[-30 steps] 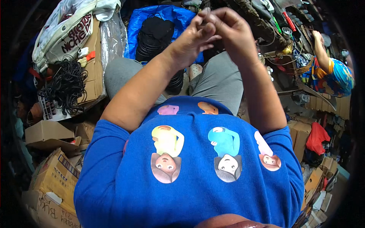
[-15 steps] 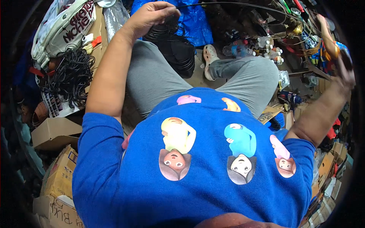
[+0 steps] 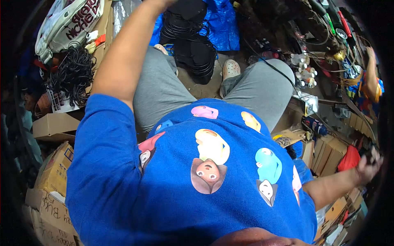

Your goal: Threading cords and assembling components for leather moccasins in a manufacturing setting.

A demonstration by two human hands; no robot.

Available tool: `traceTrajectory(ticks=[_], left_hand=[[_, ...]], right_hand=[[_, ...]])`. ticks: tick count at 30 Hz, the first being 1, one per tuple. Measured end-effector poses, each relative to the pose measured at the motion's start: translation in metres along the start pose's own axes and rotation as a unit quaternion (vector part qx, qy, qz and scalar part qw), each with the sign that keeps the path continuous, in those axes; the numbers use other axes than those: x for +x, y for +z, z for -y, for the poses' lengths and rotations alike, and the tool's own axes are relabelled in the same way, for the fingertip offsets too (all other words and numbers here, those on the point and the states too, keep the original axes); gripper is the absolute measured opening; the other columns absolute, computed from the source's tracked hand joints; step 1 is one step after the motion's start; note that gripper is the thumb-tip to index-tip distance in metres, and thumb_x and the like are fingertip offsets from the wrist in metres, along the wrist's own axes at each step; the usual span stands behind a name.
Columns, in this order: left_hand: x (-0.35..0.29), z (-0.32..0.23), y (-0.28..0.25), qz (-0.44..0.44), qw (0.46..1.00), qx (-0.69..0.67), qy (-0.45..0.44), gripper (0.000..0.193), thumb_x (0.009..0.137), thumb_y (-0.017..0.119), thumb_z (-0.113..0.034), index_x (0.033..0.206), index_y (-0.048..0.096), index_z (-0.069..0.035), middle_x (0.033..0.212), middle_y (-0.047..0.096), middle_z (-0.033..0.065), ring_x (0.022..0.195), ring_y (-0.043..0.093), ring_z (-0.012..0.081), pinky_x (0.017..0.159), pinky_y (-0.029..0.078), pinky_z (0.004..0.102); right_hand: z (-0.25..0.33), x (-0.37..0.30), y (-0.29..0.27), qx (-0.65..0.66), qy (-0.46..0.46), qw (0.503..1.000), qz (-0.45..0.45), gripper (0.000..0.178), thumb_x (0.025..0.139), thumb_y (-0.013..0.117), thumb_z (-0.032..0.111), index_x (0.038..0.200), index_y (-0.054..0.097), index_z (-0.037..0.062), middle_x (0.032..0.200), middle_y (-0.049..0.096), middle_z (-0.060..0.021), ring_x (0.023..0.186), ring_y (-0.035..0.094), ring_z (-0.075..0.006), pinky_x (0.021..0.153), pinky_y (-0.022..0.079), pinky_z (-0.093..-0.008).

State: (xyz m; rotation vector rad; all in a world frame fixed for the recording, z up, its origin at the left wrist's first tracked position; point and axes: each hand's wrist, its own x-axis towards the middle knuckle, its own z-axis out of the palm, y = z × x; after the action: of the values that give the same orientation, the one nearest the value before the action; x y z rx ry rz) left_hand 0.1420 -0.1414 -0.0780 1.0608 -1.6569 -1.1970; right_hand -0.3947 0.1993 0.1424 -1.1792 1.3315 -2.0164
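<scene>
My left arm reaches up past the top edge; only the base of my left hand [image 3: 161, 4] shows, so its fingers are hidden. Far out to the right, my right hand [image 3: 369, 166] is blurred, its fingers curled around something dark that I cannot make out. A thin black cord [image 3: 274, 67] runs slantwise over my right knee; neither of its ends can be made out. Between my feet lies a pile of black material with looped black cords [image 3: 195, 55], below my left hand.
At left are a tangle of black cords [image 3: 74, 67], a white printed bag [image 3: 76, 26] and cardboard boxes [image 3: 55, 127]. A blue tarp [image 3: 221, 26] lies ahead. Small bottles [image 3: 305, 74] and a red bag [image 3: 349, 158] are on the right, where another person's arm [image 3: 371, 76] shows.
My left hand has moved up, mostly out of view. My right hand has swung down and nearer along the right side. The cord, earlier stretched across the top, now crosses my right knee.
</scene>
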Motion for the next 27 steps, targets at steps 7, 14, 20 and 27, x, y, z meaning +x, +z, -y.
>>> traceTrajectory(ticks=[7, 14, 20, 27], left_hand=[[0.018, -0.086, -0.013, -0.048, 0.989, 0.085, 0.111, 0.022, 0.082, 0.064, -0.023, 0.094, 0.062, -0.005, 0.08, 0.062, 0.0015, 0.071, 0.055, 0.0082, 0.066, 0.044, 0.0229], [0.009, 0.13, -0.024, 0.128, 0.923, 0.187, -0.312, 0.034, 0.077, 0.066, -0.036, 0.102, 0.062, -0.013, 0.087, 0.061, -0.002, 0.076, 0.053, 0.0103, 0.06, 0.039, 0.0266], [-0.019, 0.245, 0.015, 0.109, 0.873, 0.208, -0.428, 0.026, 0.077, 0.064, -0.029, 0.097, 0.065, -0.011, 0.083, 0.063, 0.0048, 0.073, 0.057, 0.0154, 0.057, 0.044, 0.0317], [-0.126, 0.288, 0.132, 0.291, 0.805, 0.292, -0.427, 0.037, 0.07, 0.068, -0.028, 0.099, 0.066, -0.007, 0.098, 0.065, 0.0147, 0.099, 0.059, 0.0274, 0.088, 0.043, 0.0369]], right_hand=[[-0.207, -0.074, 0.204, -0.272, 0.179, 0.916, 0.233, 0.017, 0.085, 0.057, 0.013, 0.098, 0.065, 0.0044, 0.079, 0.056, 0.0034, 0.065, 0.047, -0.0036, 0.058, 0.037, -0.0173], [-0.285, -0.122, 0.298, -0.23, 0.302, 0.821, 0.426, 0.018, 0.085, 0.057, 0.014, 0.095, 0.062, 0.0, 0.071, 0.061, -0.0042, 0.064, 0.054, -0.0088, 0.061, 0.045, -0.0257], [-0.311, -0.106, 0.306, -0.187, 0.415, 0.813, 0.361, 0.015, 0.085, 0.055, 0.01, 0.092, 0.062, -0.0017, 0.066, 0.056, 0.0009, 0.06, 0.049, -0.0056, 0.054, 0.04, -0.0224], [-0.317, -0.1, 0.318, -0.202, 0.45, 0.814, 0.307, 0.015, 0.087, 0.056, 0.012, 0.094, 0.061, 0.0003, 0.072, 0.057, 0.0024, 0.062, 0.048, -0.0041, 0.056, 0.039, -0.0196]])
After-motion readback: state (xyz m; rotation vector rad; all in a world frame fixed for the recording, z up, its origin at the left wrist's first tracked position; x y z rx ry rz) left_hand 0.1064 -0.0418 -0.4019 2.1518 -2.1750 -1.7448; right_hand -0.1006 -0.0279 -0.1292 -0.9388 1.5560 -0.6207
